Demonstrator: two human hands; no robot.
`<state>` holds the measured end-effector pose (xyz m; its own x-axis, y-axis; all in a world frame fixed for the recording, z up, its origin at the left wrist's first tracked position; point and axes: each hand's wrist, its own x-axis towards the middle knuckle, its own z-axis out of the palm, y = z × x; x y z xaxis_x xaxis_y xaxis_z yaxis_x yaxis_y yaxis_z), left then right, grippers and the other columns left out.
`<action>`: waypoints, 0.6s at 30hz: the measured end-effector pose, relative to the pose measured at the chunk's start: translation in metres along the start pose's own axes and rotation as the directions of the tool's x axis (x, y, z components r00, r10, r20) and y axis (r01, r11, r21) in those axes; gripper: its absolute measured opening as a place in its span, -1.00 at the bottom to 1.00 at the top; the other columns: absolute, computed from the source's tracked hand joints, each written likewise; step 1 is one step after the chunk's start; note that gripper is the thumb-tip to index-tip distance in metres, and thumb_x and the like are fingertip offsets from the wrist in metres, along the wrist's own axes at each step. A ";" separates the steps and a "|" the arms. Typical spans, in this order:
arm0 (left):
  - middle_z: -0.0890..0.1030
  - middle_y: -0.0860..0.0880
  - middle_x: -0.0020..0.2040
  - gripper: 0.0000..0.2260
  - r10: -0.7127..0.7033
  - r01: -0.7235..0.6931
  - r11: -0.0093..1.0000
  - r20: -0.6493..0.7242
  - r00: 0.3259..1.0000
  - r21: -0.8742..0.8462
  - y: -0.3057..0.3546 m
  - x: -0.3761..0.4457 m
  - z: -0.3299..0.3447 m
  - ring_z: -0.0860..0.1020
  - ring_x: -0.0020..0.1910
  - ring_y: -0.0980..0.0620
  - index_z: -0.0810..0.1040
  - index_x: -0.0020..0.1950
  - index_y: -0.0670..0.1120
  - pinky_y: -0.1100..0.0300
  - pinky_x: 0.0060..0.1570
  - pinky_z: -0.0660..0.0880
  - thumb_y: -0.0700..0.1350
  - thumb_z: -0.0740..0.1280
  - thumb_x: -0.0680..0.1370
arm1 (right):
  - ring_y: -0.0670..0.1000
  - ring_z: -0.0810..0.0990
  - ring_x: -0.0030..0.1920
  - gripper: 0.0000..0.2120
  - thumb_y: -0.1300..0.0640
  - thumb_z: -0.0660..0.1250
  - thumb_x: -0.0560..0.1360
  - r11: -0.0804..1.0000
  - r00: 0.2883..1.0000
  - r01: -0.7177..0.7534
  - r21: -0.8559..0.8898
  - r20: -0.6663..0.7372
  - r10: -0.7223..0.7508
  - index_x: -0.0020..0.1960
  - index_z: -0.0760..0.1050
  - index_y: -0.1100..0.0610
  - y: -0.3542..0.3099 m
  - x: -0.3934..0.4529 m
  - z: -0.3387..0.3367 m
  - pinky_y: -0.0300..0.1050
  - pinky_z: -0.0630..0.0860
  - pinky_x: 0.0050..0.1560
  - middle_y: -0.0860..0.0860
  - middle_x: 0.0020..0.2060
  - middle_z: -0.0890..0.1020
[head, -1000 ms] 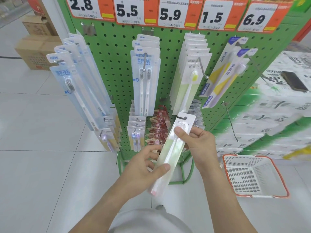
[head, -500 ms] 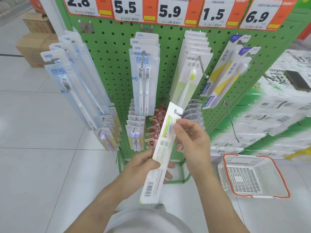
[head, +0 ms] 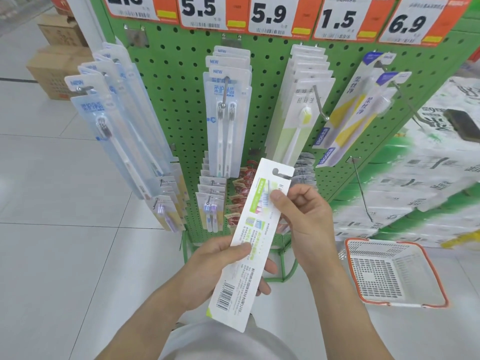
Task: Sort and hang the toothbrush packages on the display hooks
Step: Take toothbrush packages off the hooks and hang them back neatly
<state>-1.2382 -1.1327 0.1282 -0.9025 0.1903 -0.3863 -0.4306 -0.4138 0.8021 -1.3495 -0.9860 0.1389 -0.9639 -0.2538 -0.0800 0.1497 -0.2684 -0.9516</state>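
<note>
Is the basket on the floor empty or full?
Empty: the basket shows only its bare perforated bottom and walls.

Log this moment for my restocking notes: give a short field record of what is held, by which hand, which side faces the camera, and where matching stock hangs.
held item: toothbrush package, white and green
left hand: grips its lower half
right hand: pinches its upper part, thumb on top
side facing camera: back, barcode at the lower end
hang hole: at the top, on no hook
likely match: green-and-white row under the 5.9 tag
basket: on the floor, right
</note>
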 end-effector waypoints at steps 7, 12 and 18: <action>0.66 -0.36 0.09 -0.66 0.026 -0.021 0.997 0.060 0.998 -0.071 0.011 -0.003 0.004 0.68 -0.16 -0.29 0.68 0.14 -0.15 -0.03 -0.08 0.61 0.02 0.22 0.59 | 0.03 0.67 -0.25 -0.64 0.25 0.49 0.41 0.988 0.991 -0.134 0.081 -0.008 0.135 0.18 0.55 0.29 -0.002 0.005 0.013 -0.19 0.54 -0.38 0.15 -0.11 0.71; 0.66 -0.33 0.11 -0.58 0.030 -0.028 0.999 0.029 0.999 -0.041 0.013 -0.005 0.000 0.68 -0.14 -0.29 0.58 0.27 -0.19 -0.01 -0.07 0.59 0.07 0.19 0.60 | 0.07 0.66 -0.21 -0.65 0.21 0.49 0.44 0.980 0.981 -0.189 0.070 -0.021 0.190 0.19 0.56 0.26 0.003 0.008 0.017 -0.06 0.55 -0.22 0.15 -0.09 0.72; 0.67 -0.31 0.11 -0.59 0.034 -0.035 0.999 0.025 0.999 0.019 0.010 -0.007 -0.005 0.68 -0.14 -0.30 0.57 0.25 -0.20 -0.01 -0.08 0.60 0.09 0.19 0.63 | 0.08 0.66 -0.22 -0.73 0.24 0.52 0.42 0.976 0.976 -0.217 -0.014 0.028 0.217 0.10 0.59 0.16 0.009 0.007 0.022 0.21 0.43 -0.03 0.11 -0.03 0.72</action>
<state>-1.2363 -1.1429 0.1361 -0.9166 0.1979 -0.3474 -0.3991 -0.4032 0.8235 -1.3499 -1.0105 0.1366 -0.9020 -0.3317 -0.2763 0.3518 -0.1940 -0.9157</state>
